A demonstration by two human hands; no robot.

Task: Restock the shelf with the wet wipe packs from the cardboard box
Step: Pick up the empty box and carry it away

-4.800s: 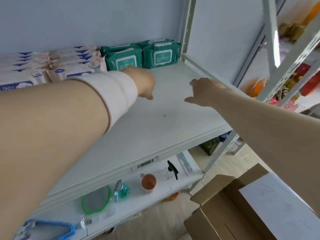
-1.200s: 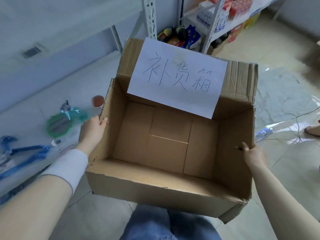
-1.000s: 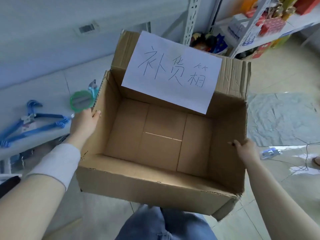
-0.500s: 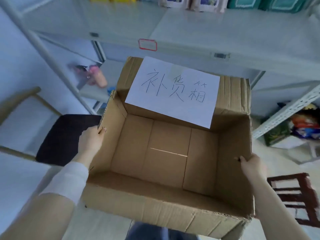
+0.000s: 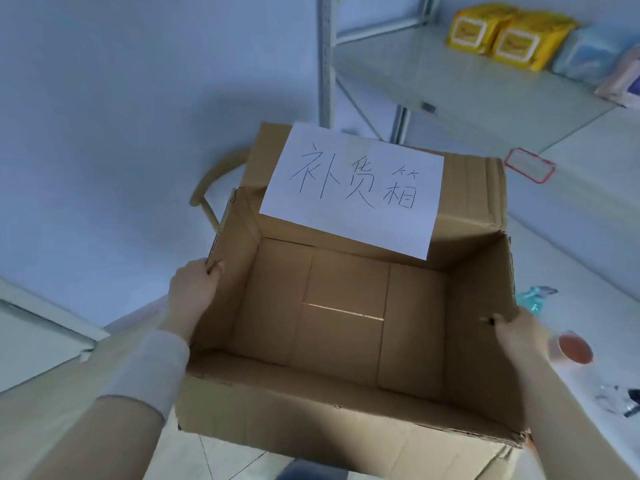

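Note:
The open cardboard box [image 5: 343, 427] fills the middle of the view and has nothing inside it. A white paper sheet [image 5: 353, 188] with handwritten characters is stuck on its far flap. My left hand [image 5: 194, 292] grips the top edge of the box's left wall. My right hand [image 5: 516, 336] grips the top edge of the right wall, thumb inside. The box is held up off the floor. The white shelf [image 5: 467, 88] stands at the upper right with yellow packs [image 5: 502, 34] and a pale blue pack [image 5: 592, 53] on it.
A wooden chair back [image 5: 214, 181] stands behind the box against the pale wall. A lower shelf at the right carries an orange cup [image 5: 575, 351], a teal spray bottle [image 5: 535, 297] and a red-framed label [image 5: 529, 165] on its edge. Tiled floor shows below the box.
Both hands left the shelf and took the empty box by its side walls. In the last second the view swung left along the shelving, with the box still held.

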